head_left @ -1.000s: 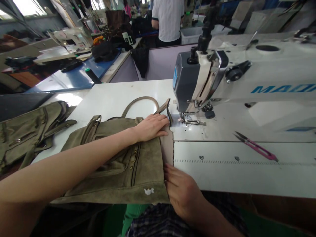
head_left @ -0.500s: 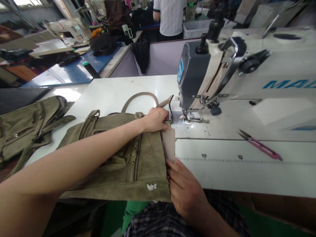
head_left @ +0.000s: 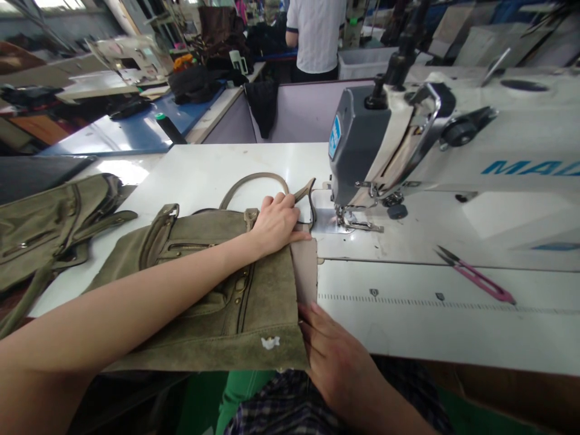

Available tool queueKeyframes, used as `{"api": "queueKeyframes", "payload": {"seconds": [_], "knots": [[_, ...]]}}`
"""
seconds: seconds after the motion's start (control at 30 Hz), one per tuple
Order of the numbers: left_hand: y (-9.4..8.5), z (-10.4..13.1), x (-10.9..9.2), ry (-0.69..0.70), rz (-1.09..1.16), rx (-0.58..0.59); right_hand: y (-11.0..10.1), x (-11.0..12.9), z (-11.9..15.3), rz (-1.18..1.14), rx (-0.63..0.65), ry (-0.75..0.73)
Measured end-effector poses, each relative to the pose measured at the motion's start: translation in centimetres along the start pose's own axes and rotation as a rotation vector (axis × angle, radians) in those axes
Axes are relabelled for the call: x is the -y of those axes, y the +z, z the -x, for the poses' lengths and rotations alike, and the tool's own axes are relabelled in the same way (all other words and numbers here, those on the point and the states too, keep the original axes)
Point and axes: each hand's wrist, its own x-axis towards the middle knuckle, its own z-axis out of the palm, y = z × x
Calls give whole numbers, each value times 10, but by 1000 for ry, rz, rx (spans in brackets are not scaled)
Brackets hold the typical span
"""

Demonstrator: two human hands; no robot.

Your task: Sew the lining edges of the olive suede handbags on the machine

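An olive green bag (head_left: pixel 272 290) lies flat on the white sewing table, its open edge facing right with a beige lining (head_left: pixel 305 272) showing. My left hand (head_left: pixel 277 222) rests on the bag's upper right corner, near the strap, fingers bent over the edge. Lower down, my right hand (head_left: pixel 333 347) grips the bag's right edge at the lining, with the fingertips partly hidden by the fabric. Just right of my left hand is the needle and presser foot of the sewing machine (head_left: pixel 357 145). A thin curved strap (head_left: pixel 254 176) arcs behind the bag.
Pink-handled thread snips (head_left: pixel 483 281) lie on the right of the table, above a printed ruler scale (head_left: pixel 408 302). A second olive bag (head_left: pixel 40 229) sits at the left. Behind are a dark thread cone (head_left: pixel 170 128), another sewing machine (head_left: pixel 136 57) and a person in white (head_left: pixel 319 36).
The bag and both hands have shifted slightly left, away from the needle. My left hand's fingers lie flatter, and more of the bag's zipper shows.
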Motion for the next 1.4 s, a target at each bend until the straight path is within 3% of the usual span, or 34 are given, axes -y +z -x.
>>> {"api": "queueKeyframes", "payload": {"seconds": [0.13, 0.27, 0.37, 0.43, 0.57, 0.67, 0.73, 0.87, 1.0, 1.4], "knots": [[4, 1, 9, -37, 265, 103, 0, -3, -5, 2, 40, -39], [7, 7, 8, -49, 346, 71, -9, -2, -5, 25, 0, -99], [13, 2, 6, -49, 343, 24, -15, -15, -3, 50, -17, -131], [17, -15, 10, -39, 334, 4, -22, -35, -9, 54, 39, -162], [21, -72, 26, -46, 294, -17, -40, -85, -38, 42, 71, -220], [18, -100, 28, -19, 281, 13, -45, -98, -47, 39, 67, -201], [16, -98, 19, 7, 284, 32, -43, -91, -38, 41, 26, -203], [15, -68, -8, -51, 298, -14, -38, -73, -9, 122, -14, -205], [18, -55, -24, -85, 340, -77, -39, -69, -2, 108, -67, -207], [18, -64, -15, -15, 411, -75, -39, -69, -9, 112, -97, -192]]}}
